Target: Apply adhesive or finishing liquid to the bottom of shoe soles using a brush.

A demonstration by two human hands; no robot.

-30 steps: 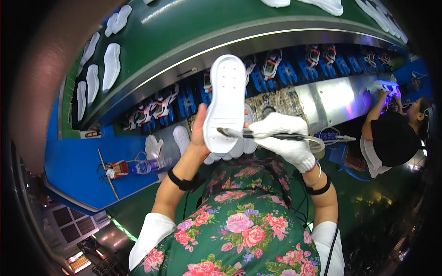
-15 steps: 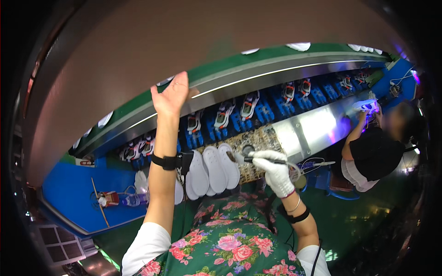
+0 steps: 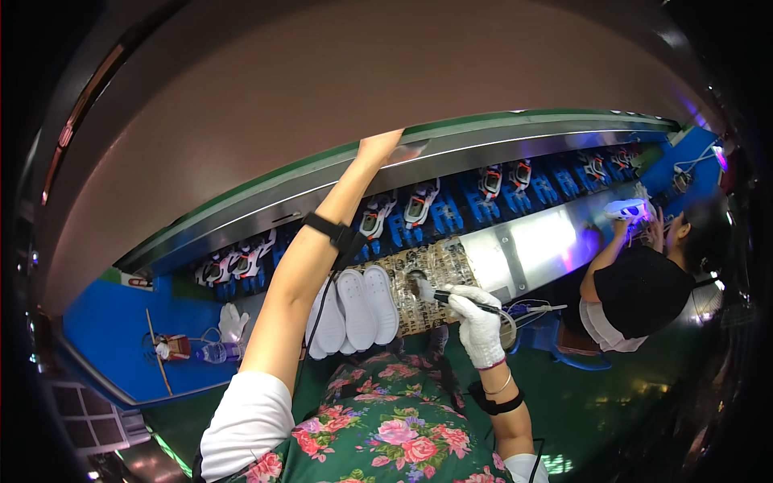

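Left hand (image 3: pixel 380 146) reaches up, fingers resting open on the green upper conveyor shelf (image 3: pixel 483 129) — grasping nothing. White-gloved right hand (image 3: pixel 477 322) grips a thin dark-handled brush (image 3: pixel 451 298) over the speckled counter pad (image 3: pixel 427 282); white foam shoe soles (image 3: pixel 354 310) lie beside. Judged: between soles — next calls for picking one.

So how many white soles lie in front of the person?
3 white soles show, side by side on the bench beside the left forearm; the leftmost is partly hidden, so more may lie behind the arm.

The left hand (image 3: pixel 380 145) has its fingertips hidden over the green shelf's (image 3: pixel 483 129) edge.
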